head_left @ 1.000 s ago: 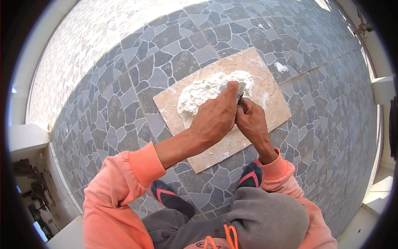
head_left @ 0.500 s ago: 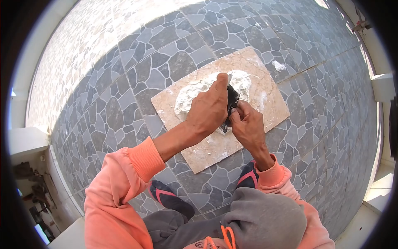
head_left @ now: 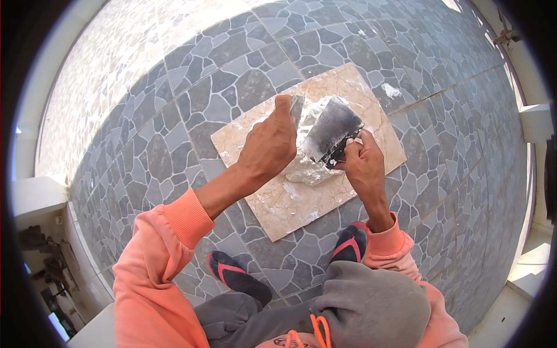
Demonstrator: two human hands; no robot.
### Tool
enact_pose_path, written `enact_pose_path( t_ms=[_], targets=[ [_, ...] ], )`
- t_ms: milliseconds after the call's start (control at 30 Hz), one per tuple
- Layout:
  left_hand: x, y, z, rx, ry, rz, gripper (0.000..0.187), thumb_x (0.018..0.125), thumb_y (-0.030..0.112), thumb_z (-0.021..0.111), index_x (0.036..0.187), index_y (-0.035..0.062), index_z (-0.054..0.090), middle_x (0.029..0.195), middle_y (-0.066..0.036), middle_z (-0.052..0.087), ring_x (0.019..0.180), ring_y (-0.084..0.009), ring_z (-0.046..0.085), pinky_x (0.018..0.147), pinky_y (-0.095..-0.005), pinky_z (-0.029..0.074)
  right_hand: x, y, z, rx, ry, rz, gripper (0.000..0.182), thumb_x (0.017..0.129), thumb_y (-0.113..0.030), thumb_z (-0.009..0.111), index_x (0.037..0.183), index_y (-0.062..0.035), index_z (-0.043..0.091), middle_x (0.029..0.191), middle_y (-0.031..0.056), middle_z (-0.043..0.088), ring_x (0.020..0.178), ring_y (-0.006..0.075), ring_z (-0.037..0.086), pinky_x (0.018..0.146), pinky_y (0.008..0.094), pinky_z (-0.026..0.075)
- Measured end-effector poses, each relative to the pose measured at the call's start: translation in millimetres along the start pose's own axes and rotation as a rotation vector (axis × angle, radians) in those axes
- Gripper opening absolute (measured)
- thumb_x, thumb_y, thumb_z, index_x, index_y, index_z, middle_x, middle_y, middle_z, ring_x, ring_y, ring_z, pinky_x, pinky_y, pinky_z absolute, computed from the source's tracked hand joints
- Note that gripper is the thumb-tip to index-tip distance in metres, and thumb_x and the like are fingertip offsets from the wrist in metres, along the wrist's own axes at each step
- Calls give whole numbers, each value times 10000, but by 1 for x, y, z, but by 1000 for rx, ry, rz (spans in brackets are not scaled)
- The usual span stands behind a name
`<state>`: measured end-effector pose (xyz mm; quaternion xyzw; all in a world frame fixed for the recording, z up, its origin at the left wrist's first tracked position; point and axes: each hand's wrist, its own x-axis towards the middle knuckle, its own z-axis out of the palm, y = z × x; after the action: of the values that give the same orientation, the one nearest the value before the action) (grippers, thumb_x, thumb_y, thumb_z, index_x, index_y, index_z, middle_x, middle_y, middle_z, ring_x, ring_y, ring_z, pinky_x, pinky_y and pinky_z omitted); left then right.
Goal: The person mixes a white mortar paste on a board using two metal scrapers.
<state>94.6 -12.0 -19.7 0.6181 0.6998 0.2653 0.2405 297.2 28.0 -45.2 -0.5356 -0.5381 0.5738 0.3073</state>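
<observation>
White putty (head_left: 310, 174) lies in a rough heap on a beige marbled tile (head_left: 278, 214). My left hand (head_left: 270, 142) is closed round a putty knife (head_left: 297, 108), its thumb along the top; only part of the grey blade shows and the handle is hidden. To its right, my right hand (head_left: 364, 162) grips the edge of a broad dark scraper (head_left: 333, 129) between thumb and fingers. The scraper's flat face, smeared with white, is turned up over the putty. A gap separates the two tools.
Grey stone-patterned paving (head_left: 159, 159) surrounds the tile, with a white splash (head_left: 391, 91) beyond its right corner. My feet in dark flip-flops (head_left: 239, 278) are close to the tile's near edge. A low white ledge (head_left: 38, 197) stands at the left.
My hands have moved apart, the left one leftward and the right one slightly right. The scraper has turned its broad face up. Putty on the left of the tile has shifted toward the middle.
</observation>
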Motion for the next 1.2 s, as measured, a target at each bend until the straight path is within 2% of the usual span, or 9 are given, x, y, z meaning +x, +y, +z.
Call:
enact_pose_path(
  t_ms=[100, 200, 400, 533, 567, 667, 833, 1067, 1200],
  targets=[
    [-9, 7, -3, -33, 15, 37, 350, 983, 71, 507, 1269, -3, 319, 706, -289, 612, 657, -521, 603, 617, -590, 436, 6, 7, 0, 15, 55, 47, 298, 989, -90, 511, 1194, 121, 466, 733, 101, 646, 652, 132, 654, 594, 284, 609],
    [-17, 13, 1, -51, 21, 87, 363, 976, 58, 523, 1269, -1, 316, 683, -277, 606, 625, -503, 603, 583, -576, 437, 4, 4, 5, -7, 33, 67, 344, 985, -92, 526, 1212, 147, 428, 773, 120, 672, 690, 148, 683, 598, 290, 624],
    [-26, 29, 15, -81, -22, 176, 367, 977, 64, 524, 1277, 17, 316, 693, -260, 608, 584, -477, 600, 541, -563, 432, 3, 6, 17, 1, 0, 29, 198, 971, -98, 558, 969, 96, 515, 772, 148, 705, 641, 163, 684, 581, 300, 587],
    [-24, 30, 28, -79, -19, 204, 366, 972, 53, 510, 1282, 18, 320, 766, -266, 623, 614, -467, 608, 557, -560, 446, -1, 6, 21, -230, 71, -86, 207, 942, -108, 600, 820, 44, 529, 700, 164, 685, 605, 195, 687, 565, 339, 521],
    [-23, 31, 30, -76, -21, 205, 367, 969, 50, 510, 1282, 17, 321, 781, -268, 626, 618, -466, 608, 560, -560, 449, -1, 6, 20, -210, 83, -77, 204, 944, -105, 597, 825, 46, 529, 702, 160, 686, 609, 191, 689, 567, 336, 528],
    [-19, 37, 30, -30, -73, 166, 526, 809, -9, 592, 1269, -23, 338, 1060, -279, 589, 710, -447, 633, 604, -531, 498, -2, 8, 18, -150, 112, -57, 195, 950, -95, 588, 837, 53, 529, 708, 150, 688, 625, 181, 695, 572, 327, 549],
    [-11, 44, 35, -40, -96, 173, 548, 790, 2, 623, 1260, -17, 342, 1077, -267, 586, 729, -439, 640, 613, -519, 506, -1, 6, 9, -91, 129, -60, 183, 957, -76, 578, 852, 65, 526, 722, 142, 692, 656, 167, 704, 578, 321, 579],
    [-6, 45, 42, 31, -97, 202, 585, 777, -3, 626, 1285, -38, 337, 1085, -282, 581, 728, -421, 652, 608, -492, 521, -3, -1, 6, -239, 147, -62, 196, 953, -96, 584, 863, 68, 525, 744, 179, 705, 667, 220, 726, 579, 341, 572],
    [-6, 44, 43, 49, -100, 234, 555, 807, 0, 602, 1292, -47, 336, 1052, -275, 578, 727, -414, 657, 598, -493, 526, -4, -3, 7, -285, 153, -65, 198, 952, -102, 587, 864, 65, 528, 746, 189, 707, 665, 240, 728, 587, 348, 561]
  ],
)
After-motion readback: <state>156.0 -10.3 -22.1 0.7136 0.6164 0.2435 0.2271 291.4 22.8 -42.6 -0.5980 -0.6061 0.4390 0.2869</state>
